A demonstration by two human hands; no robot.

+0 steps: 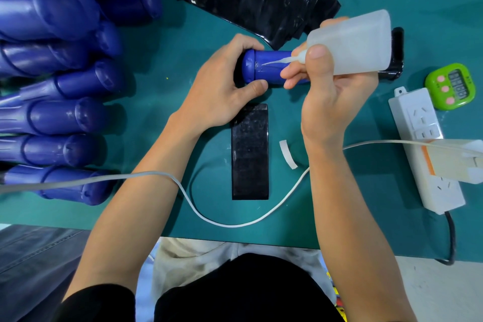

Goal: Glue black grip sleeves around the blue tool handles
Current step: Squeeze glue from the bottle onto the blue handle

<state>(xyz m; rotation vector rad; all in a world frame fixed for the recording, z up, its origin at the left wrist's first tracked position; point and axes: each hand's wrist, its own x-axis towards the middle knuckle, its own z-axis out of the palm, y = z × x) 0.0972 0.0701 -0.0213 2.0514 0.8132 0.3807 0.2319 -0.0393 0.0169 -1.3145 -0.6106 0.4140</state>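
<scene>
The blue handle [264, 68] is held over the tabletop [162, 206], and whether it rests there cannot be told. Its flanged end is gripped by the curled fingers [248, 43] of the left hand [222, 91]. A glue bottle [350, 44] is clasped in the right hand [329, 94], with the thumb pressed on its side. Its nozzle [277, 61] is laid against the handle, where a pale line of glue is seen.

If the bottle is squeezed too hard, glue could be run onto the left fingers. It could also be dripped onto the black sleeve [250, 151] lying flat just beside the handle, which would be spoiled before wrapping. If the handle is rolled in a loose grip, the bead would likely be smeared unevenly. The white cable [235, 225] looped near the sleeve could be snagged by a forearm.
</scene>
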